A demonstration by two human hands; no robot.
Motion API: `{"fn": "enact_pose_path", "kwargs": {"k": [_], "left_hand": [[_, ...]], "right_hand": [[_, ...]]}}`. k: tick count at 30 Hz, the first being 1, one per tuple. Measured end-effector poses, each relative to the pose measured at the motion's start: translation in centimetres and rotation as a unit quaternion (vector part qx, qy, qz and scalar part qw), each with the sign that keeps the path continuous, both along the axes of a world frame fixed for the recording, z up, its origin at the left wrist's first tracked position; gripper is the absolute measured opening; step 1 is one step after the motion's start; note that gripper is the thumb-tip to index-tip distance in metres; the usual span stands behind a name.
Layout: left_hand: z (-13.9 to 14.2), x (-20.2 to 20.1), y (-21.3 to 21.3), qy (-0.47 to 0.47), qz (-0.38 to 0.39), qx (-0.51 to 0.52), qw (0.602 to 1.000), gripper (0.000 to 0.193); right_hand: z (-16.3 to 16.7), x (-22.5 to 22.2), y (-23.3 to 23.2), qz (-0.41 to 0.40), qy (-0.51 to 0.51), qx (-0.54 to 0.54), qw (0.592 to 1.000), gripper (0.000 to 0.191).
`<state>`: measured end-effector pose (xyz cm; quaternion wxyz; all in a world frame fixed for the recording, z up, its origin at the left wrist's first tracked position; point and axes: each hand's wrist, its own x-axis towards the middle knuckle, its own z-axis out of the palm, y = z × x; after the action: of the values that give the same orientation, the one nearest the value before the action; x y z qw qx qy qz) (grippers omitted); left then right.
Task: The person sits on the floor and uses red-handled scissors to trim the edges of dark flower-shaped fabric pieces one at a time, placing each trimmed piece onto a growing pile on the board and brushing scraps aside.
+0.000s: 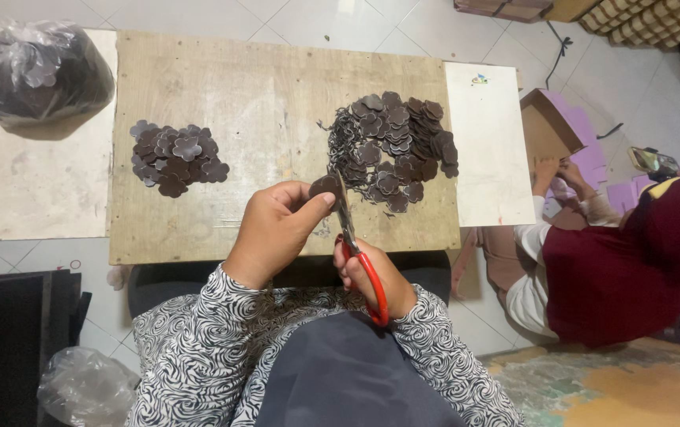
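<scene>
Scissors at a dark flower-shaped piece above the tabletop [276, 87]

The left hand [276, 229] had its grip pinched shut on a dark flower-shaped piece [324, 187], held just above the tabletop's near edge. The right hand [375, 277] was closed through the red-handled scissors [356, 253], blades touching the piece. Two heaps of like pieces lay beyond: left heap [175, 156], right heap [393, 150]
</scene>
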<state>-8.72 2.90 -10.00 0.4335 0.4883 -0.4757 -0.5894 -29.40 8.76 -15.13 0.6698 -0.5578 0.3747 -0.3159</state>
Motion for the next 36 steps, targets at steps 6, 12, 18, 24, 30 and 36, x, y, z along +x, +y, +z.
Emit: {"fn": "enact_pose_path", "kwargs": {"k": [6, 12, 18, 24, 30, 36], "left_hand": [[-0.5, 0.2, -0.1, 0.006, -0.001, 0.003, 1.000, 0.021], [-1.2, 0.2, -0.4, 0.051, -0.025, -0.009, 0.998, 0.021], [-1.5, 0.2, -0.4, 0.046, -0.065, 0.014, 0.997, 0.021], [-1.2, 0.0, -0.3, 0.066, -0.074, 0.026, 0.995, 0.021], [-0.7, -0.1, -0.1, 0.053, -0.060, 0.027, 0.996, 0.021], [-0.4, 0.0, 0.0, -0.022, -0.056, -0.004, 0.998, 0.021]], "right_hand": [[-0.9, -0.2, -0.5, -0.029, -0.005, 0.001, 1.000, 0.064], [-1.2, -0.5, -0.4, -0.024, 0.012, -0.017, 1.000, 0.074], [-1.0, -0.3, -0.4, -0.026, 0.007, -0.007, 1.000, 0.076], [-0.4, -0.3, -0.4, -0.008, -0.023, -0.012, 1.000, 0.079], [0.2, -0.5, -0.7, 0.003, 0.023, -0.037, 0.999, 0.079], [0.7, -0.3, -0.6, 0.018, -0.001, -0.018, 1.000, 0.080]]}}
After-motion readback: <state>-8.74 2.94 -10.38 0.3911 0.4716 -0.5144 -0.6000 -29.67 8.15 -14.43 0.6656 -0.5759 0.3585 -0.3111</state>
